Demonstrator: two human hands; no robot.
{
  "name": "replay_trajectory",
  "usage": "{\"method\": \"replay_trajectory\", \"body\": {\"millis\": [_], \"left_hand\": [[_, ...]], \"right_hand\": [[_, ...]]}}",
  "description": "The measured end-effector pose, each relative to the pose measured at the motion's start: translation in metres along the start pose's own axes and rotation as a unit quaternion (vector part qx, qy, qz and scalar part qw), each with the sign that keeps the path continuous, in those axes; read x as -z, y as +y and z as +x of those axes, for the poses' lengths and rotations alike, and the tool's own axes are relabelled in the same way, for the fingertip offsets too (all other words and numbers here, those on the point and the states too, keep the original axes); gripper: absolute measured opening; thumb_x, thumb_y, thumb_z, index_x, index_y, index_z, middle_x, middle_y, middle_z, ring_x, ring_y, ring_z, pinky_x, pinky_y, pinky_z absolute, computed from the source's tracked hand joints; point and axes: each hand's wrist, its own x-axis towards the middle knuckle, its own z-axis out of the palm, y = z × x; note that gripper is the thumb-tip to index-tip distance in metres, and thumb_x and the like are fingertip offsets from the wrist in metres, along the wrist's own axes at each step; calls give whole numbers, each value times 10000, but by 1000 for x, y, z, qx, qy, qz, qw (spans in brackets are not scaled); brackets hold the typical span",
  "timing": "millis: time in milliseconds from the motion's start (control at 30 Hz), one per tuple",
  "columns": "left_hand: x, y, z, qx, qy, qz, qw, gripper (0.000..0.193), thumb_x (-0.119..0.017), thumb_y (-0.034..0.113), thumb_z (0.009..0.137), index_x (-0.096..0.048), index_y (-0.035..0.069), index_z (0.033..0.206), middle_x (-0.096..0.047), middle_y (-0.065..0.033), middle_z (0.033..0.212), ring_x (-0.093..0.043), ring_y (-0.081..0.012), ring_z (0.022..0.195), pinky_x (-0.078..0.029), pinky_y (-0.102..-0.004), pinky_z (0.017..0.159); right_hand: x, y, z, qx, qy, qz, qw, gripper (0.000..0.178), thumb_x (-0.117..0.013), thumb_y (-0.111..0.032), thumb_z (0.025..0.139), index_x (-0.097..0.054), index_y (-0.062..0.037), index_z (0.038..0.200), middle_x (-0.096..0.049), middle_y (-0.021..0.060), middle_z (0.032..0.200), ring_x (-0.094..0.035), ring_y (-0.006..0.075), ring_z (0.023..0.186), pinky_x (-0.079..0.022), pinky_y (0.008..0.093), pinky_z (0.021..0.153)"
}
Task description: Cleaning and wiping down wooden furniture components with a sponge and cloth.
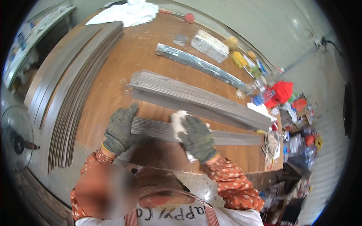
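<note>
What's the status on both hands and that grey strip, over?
Left hand gloved, pressing down the grey strip near its end. Right hand gloved, rubbing a white cloth on it. Bigger strip stack just behind, apart.

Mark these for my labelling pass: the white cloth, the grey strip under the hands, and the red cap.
white cloth [177, 122], head view, on the bunched upper part above the right hand.
grey strip [233, 138], head view, on its bare right stretch.
red cap [282, 91], head view, on its crown.

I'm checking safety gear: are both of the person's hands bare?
No. The left hand and the right hand both wear dark knitted gloves, and the right one grips a white cloth over the grey strip.
</note>
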Motion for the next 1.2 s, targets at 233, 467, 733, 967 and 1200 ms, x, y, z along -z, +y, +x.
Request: {"method": "replay_trajectory", "body": {"millis": [233,467,733,967,1200], "left_hand": [[-34,14,-31,196,156,-212,945,472,-691,221,865,-536,2,1253,-564,-163,1259,-533,-255,1176,-404,-366,1015],[-53,32,-34,191,291,-89,933,319,-570,160,931,-586,-29,1187,-601,-232,1169,-560,-384,1103,-424,-447,974],[-57,34,-27,258,218,-114,934,382,-391,219,1013,-510,-14,1290,-544,-213,1264,-533,-342,1155,-400,-408,991],[-48,27,-41,205,269,-33,941,332,-479,180,968,-565,-17,1221,-599,-219,1179,-560,-368,1110,-428,-439,962],[-58,23,-38,165,227,18,960,350,-480,170,962,-545,-17,1251,-561,-227,1247,-526,-383,1153,-410,-457,983]], "right_hand": [[-5,17,-12,18,42,-30,998,423,-605,-258,866,-576,-25,1218,-525,175,1278,-489,374,1156,-398,469,972],[-11,16,11,136,-34,-43,989,347,-622,-237,847,-630,-30,1125,-561,201,1221,-512,364,1156,-401,458,984],[-54,-66,111,212,15,35,977,282,-578,-183,834,-612,-67,1088,-588,147,1067,-556,321,1025,-459,432,839],[-31,-14,70,189,-18,54,980,310,-575,-258,851,-587,-63,1093,-612,134,1057,-602,305,919,-474,411,790],[-37,-26,84,186,-5,104,977,275,-531,-188,866,-594,-48,1095,-617,161,986,-596,319,921,-469,438,770]]}}
